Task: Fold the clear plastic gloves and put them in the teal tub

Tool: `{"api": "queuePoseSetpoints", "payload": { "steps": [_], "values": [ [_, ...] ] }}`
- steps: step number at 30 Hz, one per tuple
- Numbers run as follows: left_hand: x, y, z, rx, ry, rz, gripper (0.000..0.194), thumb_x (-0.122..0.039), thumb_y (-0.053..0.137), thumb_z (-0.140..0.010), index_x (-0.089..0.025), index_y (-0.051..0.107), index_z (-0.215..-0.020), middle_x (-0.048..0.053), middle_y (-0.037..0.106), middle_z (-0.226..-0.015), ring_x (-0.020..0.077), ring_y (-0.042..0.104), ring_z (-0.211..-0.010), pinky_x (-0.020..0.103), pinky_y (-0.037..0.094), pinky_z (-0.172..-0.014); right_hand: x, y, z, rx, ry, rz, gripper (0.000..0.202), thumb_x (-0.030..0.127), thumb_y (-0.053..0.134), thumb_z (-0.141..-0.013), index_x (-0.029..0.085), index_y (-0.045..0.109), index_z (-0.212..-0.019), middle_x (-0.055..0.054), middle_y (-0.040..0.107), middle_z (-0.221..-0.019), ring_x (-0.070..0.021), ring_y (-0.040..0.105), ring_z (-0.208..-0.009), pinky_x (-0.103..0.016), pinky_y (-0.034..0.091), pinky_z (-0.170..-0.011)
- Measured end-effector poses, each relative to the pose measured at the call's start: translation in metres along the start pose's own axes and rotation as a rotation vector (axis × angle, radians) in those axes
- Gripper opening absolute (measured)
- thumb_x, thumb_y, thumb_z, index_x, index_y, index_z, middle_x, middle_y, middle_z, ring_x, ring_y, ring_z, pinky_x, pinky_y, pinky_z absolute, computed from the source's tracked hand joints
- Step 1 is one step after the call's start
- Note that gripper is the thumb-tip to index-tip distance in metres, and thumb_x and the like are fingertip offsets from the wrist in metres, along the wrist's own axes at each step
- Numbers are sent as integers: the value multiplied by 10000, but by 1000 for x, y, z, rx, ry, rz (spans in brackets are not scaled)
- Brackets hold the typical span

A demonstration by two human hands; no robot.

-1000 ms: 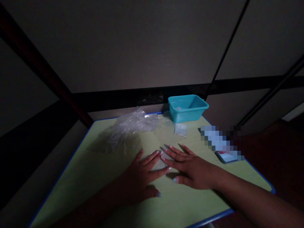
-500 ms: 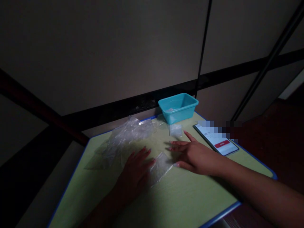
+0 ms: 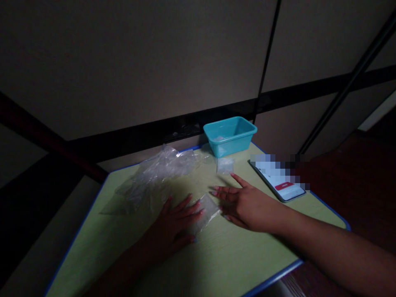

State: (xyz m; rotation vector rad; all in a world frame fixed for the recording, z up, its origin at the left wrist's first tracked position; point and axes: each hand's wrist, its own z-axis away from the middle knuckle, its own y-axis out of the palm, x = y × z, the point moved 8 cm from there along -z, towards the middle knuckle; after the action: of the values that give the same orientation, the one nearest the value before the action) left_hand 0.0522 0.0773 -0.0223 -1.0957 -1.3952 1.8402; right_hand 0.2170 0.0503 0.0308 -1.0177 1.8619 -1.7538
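A clear plastic bag (image 3: 208,208) lies flat on the table between my hands. My left hand (image 3: 177,218) rests with spread fingers over the bag's left part, hiding some of it. At the bag's right edge is my right hand (image 3: 244,204), palm down and fingers apart; whether its fingertips touch the plastic I cannot tell. Just beyond my right fingers sits a small folded clear packet (image 3: 225,166). A loose heap of clear plastic bags (image 3: 161,169) spreads out beyond my left hand.
A turquoise plastic basket (image 3: 230,144) stands at the table's back edge, with some clear plastic inside. To the right lies a phone (image 3: 286,190) with a lit screen. The pale green table (image 3: 216,264) has a blue rim, and a cabinet wall (image 3: 154,74) rises behind it.
My left hand has spread its fingers wider and covers more of the flat bag. My right hand stays close to the bag's right edge. The whole view has shifted slightly.
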Motion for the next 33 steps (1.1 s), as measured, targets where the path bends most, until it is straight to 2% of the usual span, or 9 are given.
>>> {"api": "queuePoseSetpoints", "payload": {
  "steps": [6, 11, 16, 19, 25, 30, 33],
  "values": [
    [0, -1, 1, -25, -33, -2, 629, -578, 410, -934, -340, 226, -1486, 55, 350, -1513, 341, 187, -1431, 691, 19, -1087, 1, 1, -2, 27, -57, -25, 292, 300, 459, -948, 186, 687, -1091, -118, 462, -1440, -224, 338, -1383, -551, 73, -1144],
    [0, -1, 1, -36, 4, 10, 653, -564, 429, -932, -322, 205, -1496, 70, 349, -1514, 331, 200, -1429, 651, -4, -1108, 3, 5, -2, 9, -98, -32, 304, 318, 470, -939, 172, 677, -1106, -122, 423, -1468, -247, 334, -1384, -566, 119, -1136],
    [-1, -3, 0, -35, 6, 17, 681, -563, 452, -923, -313, 187, -1499, 79, 352, -1512, 337, 222, -1421, 668, 39, -1099, -2, 5, -4, -6, -3, 26, 351, 359, 465, -939, 135, 669, -1116, -164, 426, -1457, -280, 358, -1367, -584, 127, -1129],
    [-4, -5, 0, -51, 23, 2, 673, -545, 452, -930, -309, 181, -1500, 82, 358, -1509, 326, 233, -1420, 648, 50, -1110, 0, 6, -4, 6, -12, 32, 349, 365, 476, -935, 139, 662, -1124, -171, 403, -1471, -283, 360, -1365, -598, 185, -1109],
    [-4, -3, -1, -41, 34, -52, 550, -543, 435, -938, -390, 300, -1450, 43, 356, -1515, 354, 234, -1416, 681, 115, -1077, 6, 5, -4, 23, -97, 2, 335, 389, 471, -944, 157, 676, -1073, -159, 436, -1454, -275, 370, -1358, -580, 256, -1086],
    [-4, 0, -1, -50, 41, -108, 492, -522, 419, -953, -455, 307, -1428, 29, 337, -1526, 381, 216, -1415, 712, 136, -1046, 14, -5, -2, -96, -188, -50, 315, 383, 489, -936, 167, 718, -939, -129, 598, -1274, -253, 508, -1220, -483, 326, -1066],
    [-4, 1, 0, -64, 42, -126, 474, -521, 423, -952, -480, 322, -1413, 31, 326, -1531, 405, 204, -1413, 735, 164, -1018, 18, -2, -2, -89, -216, -58, 296, 385, 515, -921, 185, 717, -1006, -132, 548, -1341, -266, 487, -1240, -493, 333, -1058]
  ]
}}
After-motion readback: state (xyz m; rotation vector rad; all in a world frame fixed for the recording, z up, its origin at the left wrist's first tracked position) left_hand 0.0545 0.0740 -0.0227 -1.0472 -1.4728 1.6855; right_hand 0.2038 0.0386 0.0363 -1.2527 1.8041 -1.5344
